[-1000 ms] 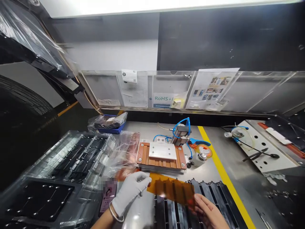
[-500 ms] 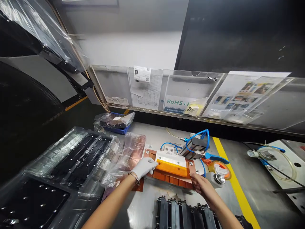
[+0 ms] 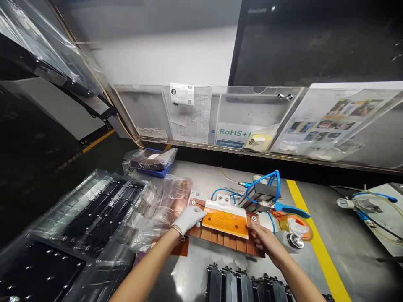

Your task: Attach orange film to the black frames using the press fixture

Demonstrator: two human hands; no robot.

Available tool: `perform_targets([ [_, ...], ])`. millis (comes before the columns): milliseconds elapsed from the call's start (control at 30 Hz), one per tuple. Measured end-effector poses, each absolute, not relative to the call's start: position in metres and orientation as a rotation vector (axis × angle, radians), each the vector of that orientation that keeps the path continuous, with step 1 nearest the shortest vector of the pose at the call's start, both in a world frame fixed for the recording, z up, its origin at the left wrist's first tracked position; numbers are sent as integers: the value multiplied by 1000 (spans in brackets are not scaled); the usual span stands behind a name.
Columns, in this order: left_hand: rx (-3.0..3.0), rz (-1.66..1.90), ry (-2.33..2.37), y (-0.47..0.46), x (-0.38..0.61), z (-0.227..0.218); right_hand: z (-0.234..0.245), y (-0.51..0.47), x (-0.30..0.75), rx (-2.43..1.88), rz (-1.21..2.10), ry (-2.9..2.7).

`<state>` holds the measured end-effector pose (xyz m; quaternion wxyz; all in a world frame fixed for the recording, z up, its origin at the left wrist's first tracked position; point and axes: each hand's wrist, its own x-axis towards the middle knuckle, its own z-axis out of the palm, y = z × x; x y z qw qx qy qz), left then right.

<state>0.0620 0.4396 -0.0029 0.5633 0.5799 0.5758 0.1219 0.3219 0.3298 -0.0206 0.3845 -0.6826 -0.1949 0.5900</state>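
Observation:
In a white glove, my left hand (image 3: 190, 219) pinches the left end of an orange rectangular sheet (image 3: 225, 223) with two dark spots and a pale border. My bare right hand (image 3: 263, 240) grips the sheet's right end between thumb and fingers. The sheet slants over a reddish-brown grooved fixture (image 3: 228, 242) and against a white block (image 3: 225, 206) labelled "JJ-25070". Blue air tubes (image 3: 218, 191) run behind the block. A round screw head shows at each end of the fixture.
Black ribbed parts (image 3: 242, 285) stand in front of the fixture. Clear-wrapped black trays (image 3: 94, 214) and bagged copper-coloured sheets (image 3: 181, 195) lie left. At right are a metal-capped container (image 3: 292, 242), an orange tape roll (image 3: 307, 230) and yellow floor-style tape (image 3: 317, 243).
The orange sheet has tipped, so more of its face shows and the white block is more covered. Both hands keep hold of its ends. The view has shifted slightly.

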Motion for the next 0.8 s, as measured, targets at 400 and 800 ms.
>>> perform_targets([
  [400,1308,359,1385,438,59,-10,-14,333,343,-2126,1318,-918],
  [800,1347,345,1453,435,62,-4,-11,276,375,-2118,766,-1422],
])
